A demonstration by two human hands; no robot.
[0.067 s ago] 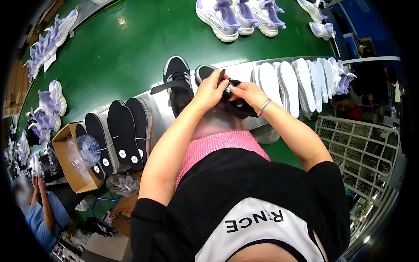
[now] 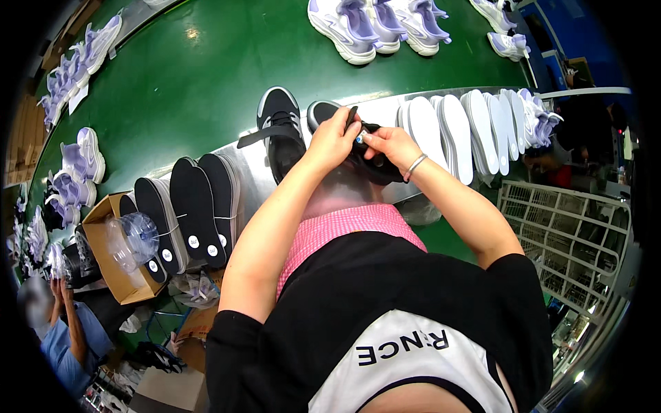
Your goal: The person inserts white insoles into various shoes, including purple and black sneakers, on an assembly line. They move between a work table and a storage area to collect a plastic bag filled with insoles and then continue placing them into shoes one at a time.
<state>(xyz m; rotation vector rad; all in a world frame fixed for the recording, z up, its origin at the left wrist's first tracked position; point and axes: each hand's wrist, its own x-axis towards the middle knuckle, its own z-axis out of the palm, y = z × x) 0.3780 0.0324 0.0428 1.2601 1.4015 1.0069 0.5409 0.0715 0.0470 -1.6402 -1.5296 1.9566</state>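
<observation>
- Green conveyor belt [image 2: 206, 82] curves past, carrying lilac-and-white sneakers [image 2: 372, 20]; a steel ledge [image 2: 248, 162] in front holds black insoles [image 2: 196, 206] and white insoles [image 2: 454, 131].
- Both hands work on one black shoe [image 2: 375, 162] over the ledge, beside its upright mate [image 2: 282, 131].
- Left hand [image 2: 334, 141] grips the shoe's opening, fingers closed on it.
- Right hand [image 2: 392, 144] pinches something small at the tongue; what it is I cannot tell.
- To do it well, I'd brace the shoe on the ledge and keep the opening spread.

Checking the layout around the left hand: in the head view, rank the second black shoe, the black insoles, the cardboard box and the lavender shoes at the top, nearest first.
From the left hand:
1. Second black shoe, just to its left.
2. Black insoles, lower left on the metal ledge.
3. Lavender shoes, up on the green belt; too close to the insoles to call.
4. Cardboard box, far lower left.
</observation>
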